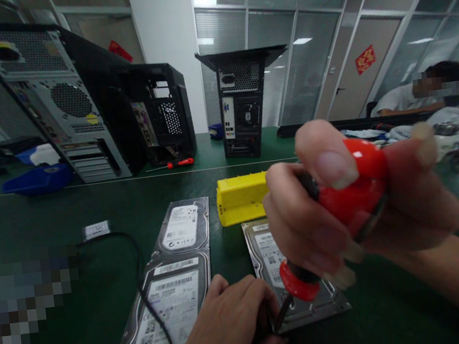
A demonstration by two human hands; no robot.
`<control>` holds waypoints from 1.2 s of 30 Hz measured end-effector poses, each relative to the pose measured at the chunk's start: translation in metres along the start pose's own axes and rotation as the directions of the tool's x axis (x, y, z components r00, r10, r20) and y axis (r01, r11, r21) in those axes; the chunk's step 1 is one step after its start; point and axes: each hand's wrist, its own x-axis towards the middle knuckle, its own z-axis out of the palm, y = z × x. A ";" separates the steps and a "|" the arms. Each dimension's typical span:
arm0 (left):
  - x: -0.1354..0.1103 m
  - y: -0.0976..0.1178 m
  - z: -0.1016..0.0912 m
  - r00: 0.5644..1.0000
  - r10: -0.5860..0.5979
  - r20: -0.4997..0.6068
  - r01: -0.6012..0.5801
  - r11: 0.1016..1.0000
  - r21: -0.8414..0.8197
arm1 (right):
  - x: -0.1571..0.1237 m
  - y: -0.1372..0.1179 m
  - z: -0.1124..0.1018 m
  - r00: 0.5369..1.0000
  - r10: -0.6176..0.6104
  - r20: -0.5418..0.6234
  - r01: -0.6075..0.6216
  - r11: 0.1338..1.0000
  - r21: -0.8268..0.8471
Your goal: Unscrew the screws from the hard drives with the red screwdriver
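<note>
My right hand point(314, 223) is closed around the red and black handle of a screwdriver point(367, 159), which tilts down to the left. Its metal tip reaches the near left corner of a hard drive point(267, 253) lying flat on the green table. At that same corner, the bent fingers of my left hand point(238, 320) grip the drive's edge close to the tip. What the fingertips press on is partly hidden. Left of my hands lie two more drives, a nearer hard drive point(173, 294) and a farther hard drive point(181, 227).
A yellow bin point(241, 199) stands behind the drives. A black cable point(137, 254) crosses the nearer left drive. Computer cases point(242, 104) line the back, with a second screwdriver point(181, 162) and a blue bin point(37, 180) there. A person point(407, 94) sits at far right.
</note>
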 end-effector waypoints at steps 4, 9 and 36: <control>-0.001 0.003 -0.003 0.999 -0.030 0.023 0.030 0.999 0.011 | 0.000 0.000 -0.001 1.000 0.002 -0.011 -0.002 1.000 -0.001; -0.003 0.001 0.000 0.998 0.038 -0.048 -0.036 0.999 0.031 | -0.006 -0.008 0.000 0.998 -0.010 0.061 0.009 1.000 0.027; -0.004 0.000 0.002 0.997 0.067 -0.047 -0.067 0.998 0.005 | -0.007 -0.007 0.005 0.998 -0.057 0.027 0.059 0.996 -0.061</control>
